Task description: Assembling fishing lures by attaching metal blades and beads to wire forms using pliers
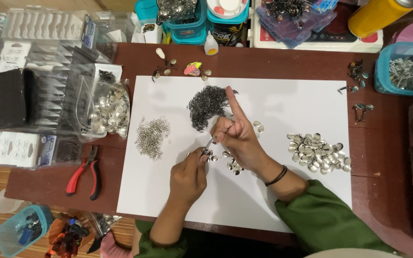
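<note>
Left hand (189, 176) pinches small metal piece (207, 154); right hand (235, 136) grips thin tool (211, 142), slanting toward 7 o'clock, tip just above piece.

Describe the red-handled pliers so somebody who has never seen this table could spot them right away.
Start at the big white sheet covering the middle of the dark red table. Just off the sheet's left edge, on bare wood below the clear bag of silver pieces, lie the pliers, handles spread toward the person. They are the only tool there with red and black grips; everything nearby is small metal findings or clear packaging.
</note>
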